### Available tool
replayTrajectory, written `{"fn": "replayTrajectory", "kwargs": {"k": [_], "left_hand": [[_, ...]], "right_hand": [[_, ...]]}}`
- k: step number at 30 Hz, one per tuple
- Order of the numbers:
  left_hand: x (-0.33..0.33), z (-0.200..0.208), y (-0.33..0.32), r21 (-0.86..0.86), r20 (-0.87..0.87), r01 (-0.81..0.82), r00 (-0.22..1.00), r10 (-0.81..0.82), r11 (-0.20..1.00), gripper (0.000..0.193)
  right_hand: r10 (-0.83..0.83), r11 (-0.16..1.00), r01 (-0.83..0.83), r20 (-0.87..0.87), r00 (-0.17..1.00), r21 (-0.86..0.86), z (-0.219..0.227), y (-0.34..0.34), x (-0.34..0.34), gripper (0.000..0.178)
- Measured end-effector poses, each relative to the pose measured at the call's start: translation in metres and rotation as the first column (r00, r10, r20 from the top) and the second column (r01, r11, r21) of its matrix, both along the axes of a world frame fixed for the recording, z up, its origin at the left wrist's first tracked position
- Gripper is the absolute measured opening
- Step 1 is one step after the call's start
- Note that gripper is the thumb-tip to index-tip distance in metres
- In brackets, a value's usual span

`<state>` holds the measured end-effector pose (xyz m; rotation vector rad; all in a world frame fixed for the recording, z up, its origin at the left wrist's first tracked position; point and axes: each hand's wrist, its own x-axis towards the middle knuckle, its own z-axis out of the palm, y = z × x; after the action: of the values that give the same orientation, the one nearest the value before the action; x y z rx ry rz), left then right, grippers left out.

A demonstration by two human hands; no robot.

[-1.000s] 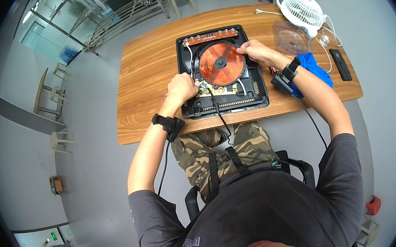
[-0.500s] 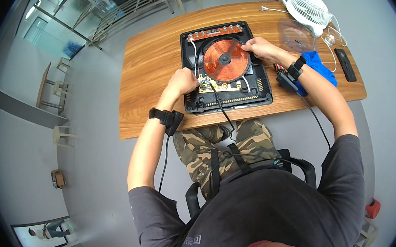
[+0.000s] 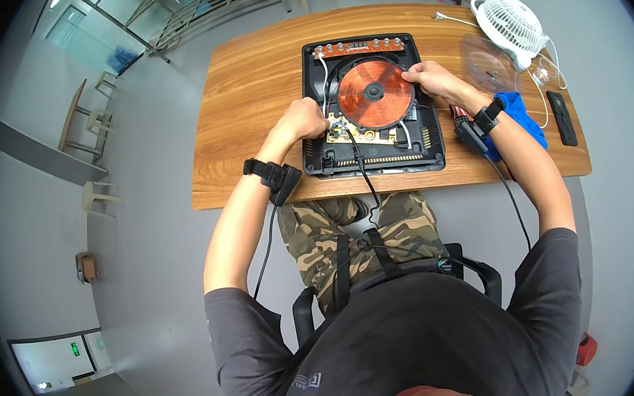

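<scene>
At the frame's upper centre we see an opened induction cooker (image 3: 369, 107) on the table (image 3: 250, 128), left hand (image 3: 305, 118) clenched by its circuit board (image 3: 360, 130), right hand (image 3: 431, 78) pinching the copper coil (image 3: 374, 93), whose thin leads could tear if tugged.

Both forearms come up from the lower edge and stretch forward, elbows bent and spread wide. The left hand (image 3: 304, 119) is curled into a loose fist, knuckles up, with a dark band on its wrist. The right hand (image 3: 431, 79) reaches farther forward, fingers bent and pinched together, its wrist also wearing a dark band.
</scene>
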<state>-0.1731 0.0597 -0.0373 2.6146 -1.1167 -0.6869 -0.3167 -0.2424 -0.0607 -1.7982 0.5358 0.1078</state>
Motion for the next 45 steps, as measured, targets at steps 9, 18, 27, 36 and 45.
{"fn": "replayTrajectory", "kwargs": {"k": [9, 18, 27, 36, 45], "left_hand": [[-0.001, -0.004, -0.006, 0.047, 0.064, -0.043, 0.997, 0.04, 0.998, 0.022], [-0.007, -0.001, -0.011, 0.059, 0.144, -0.055, 0.988, 0.046, 0.997, 0.034], [-0.031, 0.003, -0.008, -0.042, 0.284, -0.094, 0.953, 0.102, 0.995, 0.022], [-0.035, 0.022, -0.013, 0.138, 0.142, -0.16, 0.98, 0.141, 0.977, 0.026], [-0.043, 0.025, -0.014, 0.072, 0.123, -0.211, 0.972, 0.201, 0.975, 0.022]], "right_hand": [[0.016, 0.999, -0.016, 0.014, 1.0, -0.033, -0.005, -0.003, 0.002, 0.031], [-0.004, 0.999, 0.005, 0.05, 0.999, -0.032, -0.013, -0.012, 0.002, 0.035], [0.0, 1.0, 0.001, 0.019, 1.0, -0.02, -0.004, -0.003, 0.001, 0.027], [-0.014, 0.999, 0.013, 0.019, 1.0, 0.031, -0.01, -0.008, 0.002, 0.024], [-0.01, 0.999, 0.009, 0.023, 1.0, 0.035, -0.007, -0.004, 0.002, 0.025]]}}
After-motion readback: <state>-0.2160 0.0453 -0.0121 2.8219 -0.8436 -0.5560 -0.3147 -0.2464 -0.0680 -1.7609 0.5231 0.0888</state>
